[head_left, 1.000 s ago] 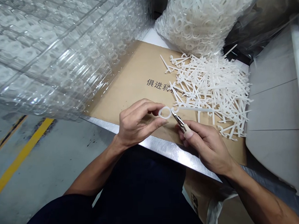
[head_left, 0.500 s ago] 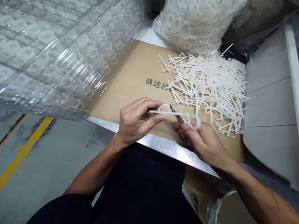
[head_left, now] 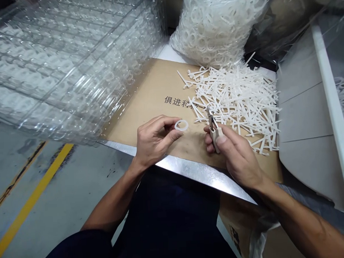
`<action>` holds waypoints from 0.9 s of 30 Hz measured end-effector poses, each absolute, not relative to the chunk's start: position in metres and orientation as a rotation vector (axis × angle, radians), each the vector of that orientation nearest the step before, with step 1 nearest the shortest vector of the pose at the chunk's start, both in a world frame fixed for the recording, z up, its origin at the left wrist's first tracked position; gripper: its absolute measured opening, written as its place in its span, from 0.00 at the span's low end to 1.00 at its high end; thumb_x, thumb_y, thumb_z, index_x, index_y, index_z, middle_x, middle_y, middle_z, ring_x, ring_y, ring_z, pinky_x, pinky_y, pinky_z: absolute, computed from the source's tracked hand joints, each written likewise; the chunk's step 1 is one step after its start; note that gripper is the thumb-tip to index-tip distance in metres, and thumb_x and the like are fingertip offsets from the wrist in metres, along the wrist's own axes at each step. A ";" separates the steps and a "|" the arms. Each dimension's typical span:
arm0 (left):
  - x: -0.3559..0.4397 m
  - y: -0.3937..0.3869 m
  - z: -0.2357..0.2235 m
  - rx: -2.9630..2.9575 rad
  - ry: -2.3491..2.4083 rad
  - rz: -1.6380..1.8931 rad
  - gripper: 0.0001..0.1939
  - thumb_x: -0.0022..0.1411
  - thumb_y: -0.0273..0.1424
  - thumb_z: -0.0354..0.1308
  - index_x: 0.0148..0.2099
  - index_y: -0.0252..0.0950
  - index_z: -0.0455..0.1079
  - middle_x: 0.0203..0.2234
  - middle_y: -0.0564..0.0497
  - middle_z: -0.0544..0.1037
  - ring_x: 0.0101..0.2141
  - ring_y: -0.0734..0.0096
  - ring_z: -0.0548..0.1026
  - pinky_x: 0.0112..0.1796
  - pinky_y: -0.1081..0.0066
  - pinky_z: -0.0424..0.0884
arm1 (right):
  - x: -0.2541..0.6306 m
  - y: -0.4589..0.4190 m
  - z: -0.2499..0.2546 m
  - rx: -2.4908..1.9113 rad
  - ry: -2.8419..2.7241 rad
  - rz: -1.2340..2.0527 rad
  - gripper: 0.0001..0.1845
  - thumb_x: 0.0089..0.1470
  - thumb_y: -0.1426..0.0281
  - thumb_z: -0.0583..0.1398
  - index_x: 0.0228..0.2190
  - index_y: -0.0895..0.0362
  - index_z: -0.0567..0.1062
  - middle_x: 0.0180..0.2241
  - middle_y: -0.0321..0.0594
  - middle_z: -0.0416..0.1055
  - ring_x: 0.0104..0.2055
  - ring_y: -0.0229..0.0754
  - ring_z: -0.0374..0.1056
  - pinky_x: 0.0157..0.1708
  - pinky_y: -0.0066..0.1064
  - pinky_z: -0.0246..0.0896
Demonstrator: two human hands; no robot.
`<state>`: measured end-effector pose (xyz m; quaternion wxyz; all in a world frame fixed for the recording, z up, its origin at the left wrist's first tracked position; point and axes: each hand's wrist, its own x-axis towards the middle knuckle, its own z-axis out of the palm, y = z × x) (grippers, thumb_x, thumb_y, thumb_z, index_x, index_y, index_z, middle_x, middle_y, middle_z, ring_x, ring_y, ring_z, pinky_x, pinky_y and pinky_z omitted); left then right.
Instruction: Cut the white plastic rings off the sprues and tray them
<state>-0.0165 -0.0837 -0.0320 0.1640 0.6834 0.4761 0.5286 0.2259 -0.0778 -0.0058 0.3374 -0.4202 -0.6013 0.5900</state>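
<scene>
A white plastic ring (head_left: 185,125) is pinched between the thumb and fingers of my left hand (head_left: 155,139), just above the cardboard. To the right, my right hand (head_left: 237,152) grips a pair of side cutters (head_left: 213,127) by their pale handles. The metal jaws point away from me, apart from the ring. Beyond the cutters a heap of white plastic runner sticks (head_left: 236,99) is spread over the cardboard sheet (head_left: 142,103).
Clear plastic trays (head_left: 72,65) full of white parts are stacked at the left. A clear bag of white rings (head_left: 213,32) stands behind the heap. At the right is a pale bin (head_left: 305,111). The metal table edge (head_left: 196,173) runs before me.
The runner that joined two rings between my hands is gone from them, and one ring stays in my left hand. The cutters have turned more upright, their jaws now away from the ring.
</scene>
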 end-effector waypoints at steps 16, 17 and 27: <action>-0.014 -0.081 -0.021 2.105 0.924 0.985 0.09 0.71 0.33 0.62 0.48 0.34 0.78 0.34 0.48 0.83 0.32 0.72 0.78 0.34 0.73 0.71 | 0.218 -0.072 -0.005 -1.006 -1.714 1.302 0.17 0.59 0.62 0.70 0.44 0.54 0.71 0.30 0.31 0.64 0.29 0.36 0.60 0.31 0.31 0.58; -0.013 -0.081 -0.020 2.092 0.912 0.975 0.09 0.71 0.34 0.62 0.47 0.34 0.78 0.34 0.48 0.83 0.32 0.72 0.78 0.34 0.72 0.71 | 0.217 -0.071 -0.006 -1.000 -1.716 1.308 0.17 0.58 0.62 0.70 0.44 0.54 0.71 0.30 0.30 0.65 0.29 0.36 0.60 0.31 0.31 0.58; -0.007 -0.081 -0.016 1.533 0.875 0.915 0.12 0.68 0.39 0.65 0.44 0.34 0.82 0.36 0.44 0.85 0.34 0.65 0.83 0.35 0.72 0.79 | 0.211 -0.074 -0.005 -1.035 -1.811 1.195 0.09 0.64 0.62 0.65 0.42 0.53 0.74 0.35 0.36 0.73 0.35 0.40 0.69 0.37 0.34 0.65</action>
